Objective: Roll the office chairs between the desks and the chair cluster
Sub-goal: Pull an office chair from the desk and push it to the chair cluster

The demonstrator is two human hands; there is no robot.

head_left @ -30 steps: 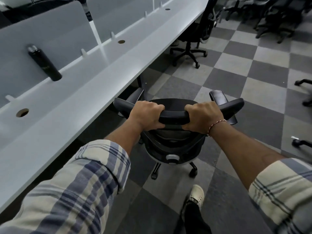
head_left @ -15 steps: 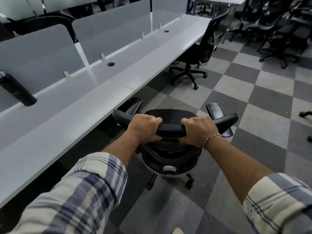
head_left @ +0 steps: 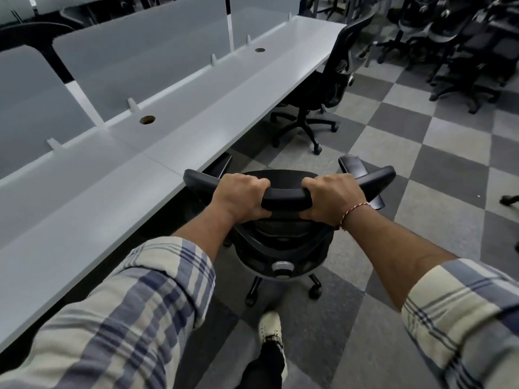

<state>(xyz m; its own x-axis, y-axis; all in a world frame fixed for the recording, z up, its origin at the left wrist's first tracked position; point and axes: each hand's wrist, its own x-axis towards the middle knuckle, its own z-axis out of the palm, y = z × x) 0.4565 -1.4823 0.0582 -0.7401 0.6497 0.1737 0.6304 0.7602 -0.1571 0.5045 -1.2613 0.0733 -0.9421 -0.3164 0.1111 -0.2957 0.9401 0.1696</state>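
i'm mid-roll, i judge. my left hand (head_left: 238, 197) and right hand (head_left: 331, 200) both wrap the top rail of the office chair (head_left: 286, 197), fingers curled over it and thumbs under, arms reaching nearly straight. the chair sits just beside the desk (head_left: 168, 130). next i'd steer clear of the parked chair (head_left: 334, 80) (further along the desk).

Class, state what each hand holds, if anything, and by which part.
Both the left hand and right hand grip the office chair by its backrest's top rail.
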